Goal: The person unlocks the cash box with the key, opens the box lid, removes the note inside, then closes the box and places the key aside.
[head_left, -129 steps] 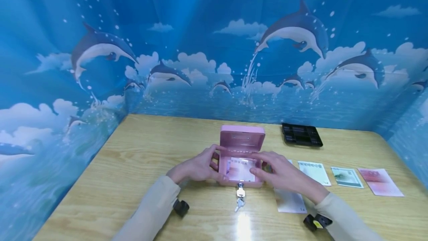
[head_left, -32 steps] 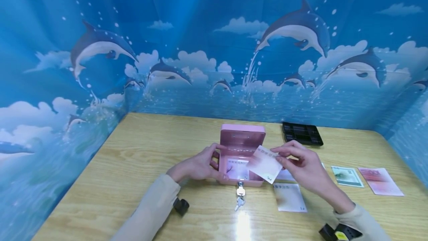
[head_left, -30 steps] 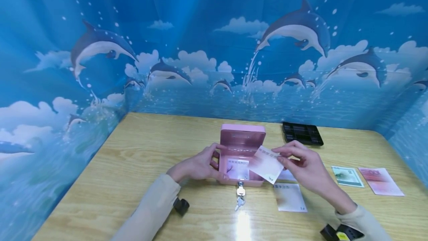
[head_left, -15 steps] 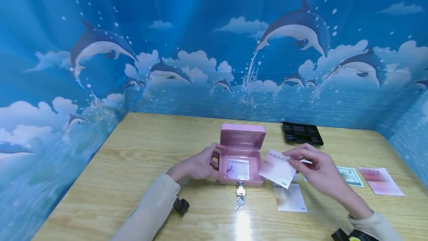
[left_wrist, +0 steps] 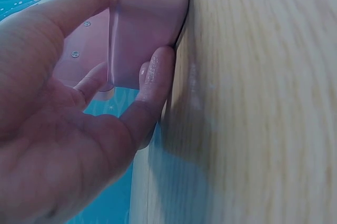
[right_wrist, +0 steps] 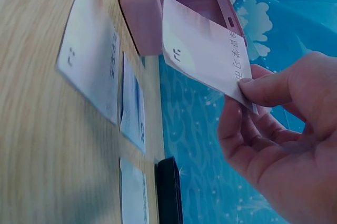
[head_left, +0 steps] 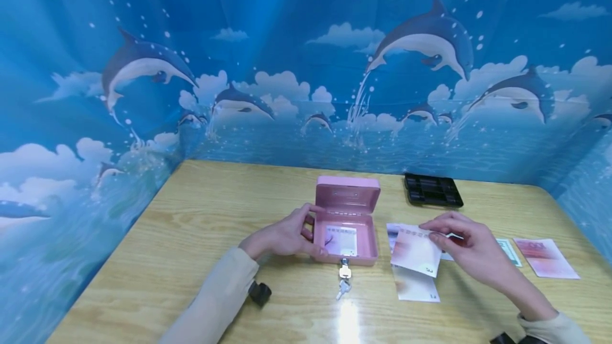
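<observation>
- Right hand (head_left: 470, 246): grip is clamped on the note (head_left: 415, 251) by its far right corner, thumb against fingers. The note's up in the air right of the box (head_left: 357, 261), tilted, above the bench (head_left: 229, 195).
- Pinch light imo, thin paper probably creases if you squeeze.
- A corner hold likely lets it swing, so go slow and level it.
- Watch the lower note (head_left: 417, 287) partly hidden beneath, a dragging edge could shift it.
- Left hand (head_left: 289, 235): grip clamped round the box's left side, handy for steadying it.
</observation>
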